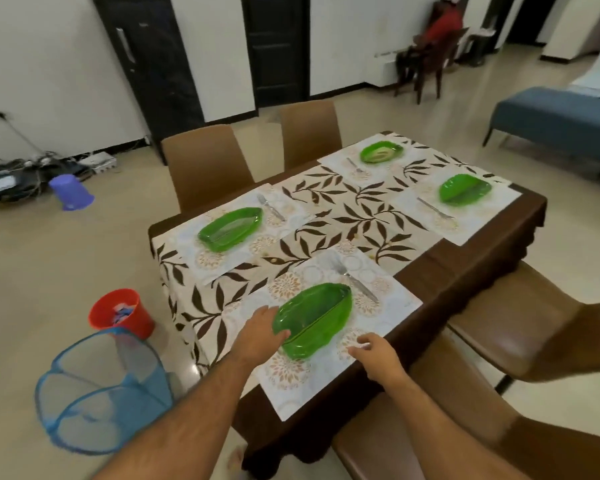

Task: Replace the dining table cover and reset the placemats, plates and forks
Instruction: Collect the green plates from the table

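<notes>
A cream table cover with brown leaf print [347,209] lies on the dark wooden table [465,271]. Several white placemats each carry a green leaf-shaped plate and a fork. On the nearest placemat [326,379] sits the nearest green plate [317,318], with its fork [355,280] just beyond. My left hand [260,336] grips that plate's left edge, thumb on the rim. My right hand [376,355] rests on the placemat right of the plate, fingers curled. Other plates sit at the left [231,228], far middle [381,152] and far right [464,189].
Brown chairs stand at the far side [205,164], [310,131] and at the right [534,323]. On the floor to the left are a blue mesh basket [101,389], a red bucket [122,311] and a purple bucket [70,192]. A person sits on a chair far back [437,32].
</notes>
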Demonstrator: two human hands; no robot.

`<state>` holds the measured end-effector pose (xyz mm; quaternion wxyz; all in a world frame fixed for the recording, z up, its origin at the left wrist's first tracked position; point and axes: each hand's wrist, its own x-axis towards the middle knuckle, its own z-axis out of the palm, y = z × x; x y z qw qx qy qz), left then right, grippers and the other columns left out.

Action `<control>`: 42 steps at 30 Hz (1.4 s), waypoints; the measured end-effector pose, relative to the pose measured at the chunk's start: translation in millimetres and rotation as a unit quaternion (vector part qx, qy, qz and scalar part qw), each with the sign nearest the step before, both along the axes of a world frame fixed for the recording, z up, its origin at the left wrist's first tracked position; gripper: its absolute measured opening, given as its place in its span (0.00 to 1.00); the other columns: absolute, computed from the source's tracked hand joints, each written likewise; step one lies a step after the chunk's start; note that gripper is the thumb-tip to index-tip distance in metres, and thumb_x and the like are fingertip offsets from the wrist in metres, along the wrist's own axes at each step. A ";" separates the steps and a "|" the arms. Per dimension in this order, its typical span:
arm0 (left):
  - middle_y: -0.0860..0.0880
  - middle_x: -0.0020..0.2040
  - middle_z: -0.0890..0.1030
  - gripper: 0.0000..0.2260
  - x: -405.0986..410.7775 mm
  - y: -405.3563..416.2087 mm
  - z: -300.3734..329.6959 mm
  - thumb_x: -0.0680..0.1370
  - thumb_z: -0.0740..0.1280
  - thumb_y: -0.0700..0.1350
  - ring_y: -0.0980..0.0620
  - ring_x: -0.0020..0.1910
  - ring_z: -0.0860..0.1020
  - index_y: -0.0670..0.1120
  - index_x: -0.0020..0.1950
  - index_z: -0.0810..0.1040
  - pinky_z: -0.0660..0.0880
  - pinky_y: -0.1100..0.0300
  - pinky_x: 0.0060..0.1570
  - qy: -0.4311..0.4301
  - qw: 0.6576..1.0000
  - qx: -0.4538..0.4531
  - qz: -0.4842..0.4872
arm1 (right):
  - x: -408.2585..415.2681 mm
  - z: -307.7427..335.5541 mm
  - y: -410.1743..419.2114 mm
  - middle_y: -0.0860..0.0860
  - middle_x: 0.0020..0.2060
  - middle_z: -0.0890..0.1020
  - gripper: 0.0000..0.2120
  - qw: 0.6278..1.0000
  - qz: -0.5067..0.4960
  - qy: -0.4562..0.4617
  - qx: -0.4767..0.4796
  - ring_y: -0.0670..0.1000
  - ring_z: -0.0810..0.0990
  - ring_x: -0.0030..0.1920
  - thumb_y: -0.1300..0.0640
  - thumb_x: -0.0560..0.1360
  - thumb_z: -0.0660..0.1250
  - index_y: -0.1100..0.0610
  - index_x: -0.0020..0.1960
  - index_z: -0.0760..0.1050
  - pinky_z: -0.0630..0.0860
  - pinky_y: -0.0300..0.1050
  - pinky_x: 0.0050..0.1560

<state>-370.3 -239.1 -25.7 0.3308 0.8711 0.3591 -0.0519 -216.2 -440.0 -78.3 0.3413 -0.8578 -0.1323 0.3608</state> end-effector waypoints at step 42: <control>0.43 0.44 0.83 0.15 94.4 287.1 -45.4 0.75 0.70 0.36 0.47 0.42 0.81 0.43 0.62 0.80 0.78 0.57 0.46 -0.033 0.989 -0.144 -0.027 | -12.5 -8.2 272.3 0.56 0.35 0.80 0.06 0.937 -0.289 0.121 0.156 0.51 0.78 0.28 0.58 0.77 0.68 0.58 0.50 0.72 0.67 0.39 0.26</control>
